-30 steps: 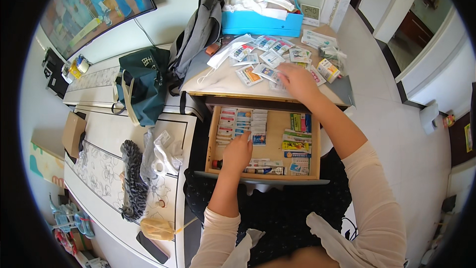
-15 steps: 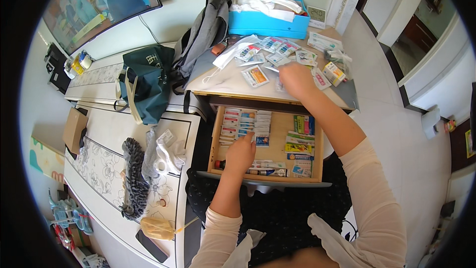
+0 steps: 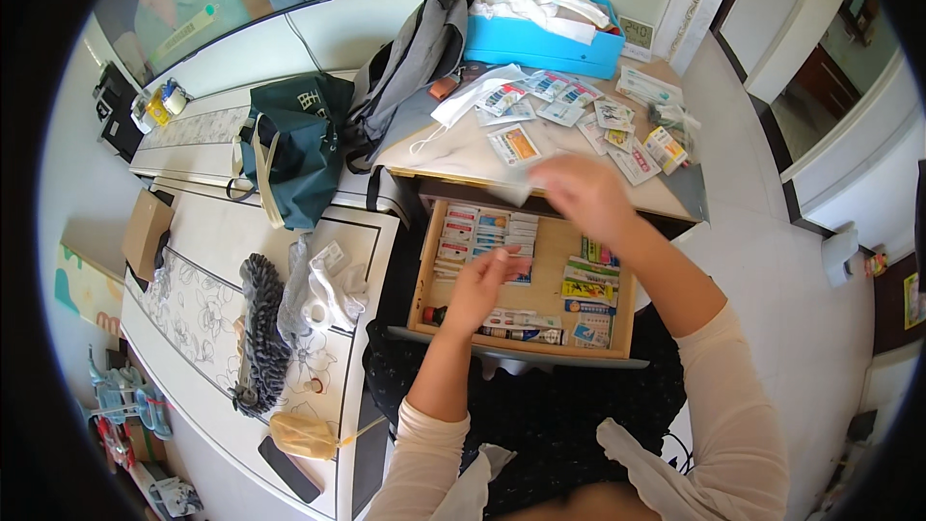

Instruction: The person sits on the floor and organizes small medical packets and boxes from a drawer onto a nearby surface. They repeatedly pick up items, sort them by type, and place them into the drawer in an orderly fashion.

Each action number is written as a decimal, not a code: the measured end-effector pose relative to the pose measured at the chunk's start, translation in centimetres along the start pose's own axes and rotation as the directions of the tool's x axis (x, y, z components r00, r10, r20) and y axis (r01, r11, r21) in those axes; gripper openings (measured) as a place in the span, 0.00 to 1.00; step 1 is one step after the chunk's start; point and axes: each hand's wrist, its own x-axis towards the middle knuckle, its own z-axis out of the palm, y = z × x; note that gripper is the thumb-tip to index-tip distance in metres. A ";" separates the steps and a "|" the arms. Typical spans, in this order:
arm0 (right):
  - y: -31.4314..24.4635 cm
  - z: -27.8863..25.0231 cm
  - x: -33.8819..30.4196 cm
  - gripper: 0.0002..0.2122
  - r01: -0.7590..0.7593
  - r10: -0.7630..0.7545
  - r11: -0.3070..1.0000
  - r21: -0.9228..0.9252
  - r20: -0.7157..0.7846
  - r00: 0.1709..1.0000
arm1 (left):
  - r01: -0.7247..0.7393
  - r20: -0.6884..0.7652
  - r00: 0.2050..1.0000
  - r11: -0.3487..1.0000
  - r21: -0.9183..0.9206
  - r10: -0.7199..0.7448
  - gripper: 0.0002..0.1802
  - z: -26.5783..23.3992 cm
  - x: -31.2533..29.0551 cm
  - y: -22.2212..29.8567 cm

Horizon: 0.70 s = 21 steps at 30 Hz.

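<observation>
A pale, flat sachet (image 3: pixel 511 191), smeared by motion, is pinched in the fingers of my right hand (image 3: pixel 586 195) over the back edge of the open drawer (image 3: pixel 552 222). My left hand (image 3: pixel 479 287) hovers above the drawer's left half, fingers stretched to the right and apart, with nothing plainly in them. Beneath it and beyond it, rows of small white, red and blue packets (image 3: pixel 461 229) stand packed together, partly covered by the hand. Along the drawer's right side lie colourful boxes and tubes (image 3: pixel 590 287). More tubes (image 3: pixel 521 335) lie along its front.
On the cabinet top are several loose sachets (image 3: pixel 514 144), a white mask (image 3: pixel 473 101), a small yellow box (image 3: pixel 666 149) and a blue bin (image 3: pixel 540 43) with white cloth. A grey backpack (image 3: pixel 413 43) and a green bag (image 3: pixel 294 150) stand left, near a dark duster (image 3: pixel 262 328) and a phone (image 3: pixel 288 469).
My right hand has come from the sachets on the cabinet top toward the drawer, carrying a pale sachet. My left hand has lifted off the packets and turned its fingers rightward.
</observation>
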 end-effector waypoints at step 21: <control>5.3 7.0 2.3 0.10 -0.008 0.104 0.918 -0.397 0.220 0.970 | -0.327 -0.420 0.907 0.666 -0.670 0.023 0.14 -2.4 -0.2 0.7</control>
